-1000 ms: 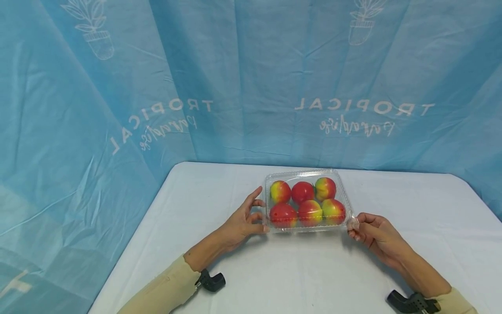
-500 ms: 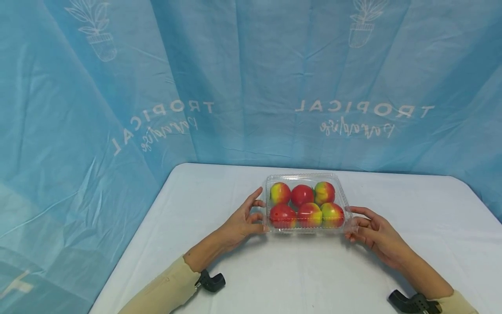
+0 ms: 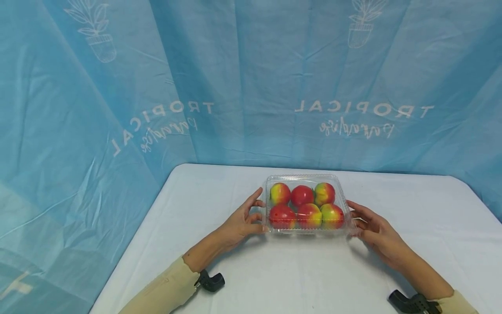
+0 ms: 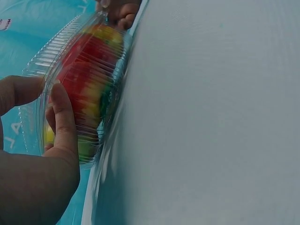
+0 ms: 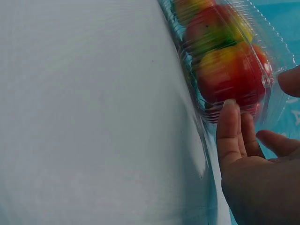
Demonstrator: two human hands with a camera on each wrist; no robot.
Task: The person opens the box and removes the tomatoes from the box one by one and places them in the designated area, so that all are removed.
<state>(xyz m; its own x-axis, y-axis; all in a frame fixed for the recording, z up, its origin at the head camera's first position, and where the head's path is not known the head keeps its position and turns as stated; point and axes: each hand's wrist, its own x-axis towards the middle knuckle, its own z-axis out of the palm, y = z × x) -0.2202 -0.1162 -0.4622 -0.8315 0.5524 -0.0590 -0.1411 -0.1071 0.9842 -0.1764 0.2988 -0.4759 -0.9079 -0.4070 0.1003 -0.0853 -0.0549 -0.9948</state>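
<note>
A clear plastic clamshell container (image 3: 306, 178) lies on the white table with its lid down. Inside are several round red and yellow fruits that look like apples (image 3: 309, 215), in two rows. My left hand (image 3: 235, 224) holds the container's left side, its thumb at the front corner; the left wrist view has thumb and a finger against the rim (image 4: 41, 119). On the other side, the fingers of my right hand (image 3: 378, 231) reach the right edge, fairly straight and apart. The right wrist view shows fingertips (image 5: 228, 110) against the container's end, with the thumb (image 5: 290, 82) spread away.
A white cloth covers the table (image 3: 298, 279), whose far edge runs just behind the container. Blue printed curtains (image 3: 266, 78) hang behind and at the left. Black wrist cameras (image 3: 211, 281) sit at both cuffs.
The container's far edge and the fruits have lowered slightly. My right hand has loosened its pinch on the front right corner, and its fingers have spread along the right side. My left hand stays put.
</note>
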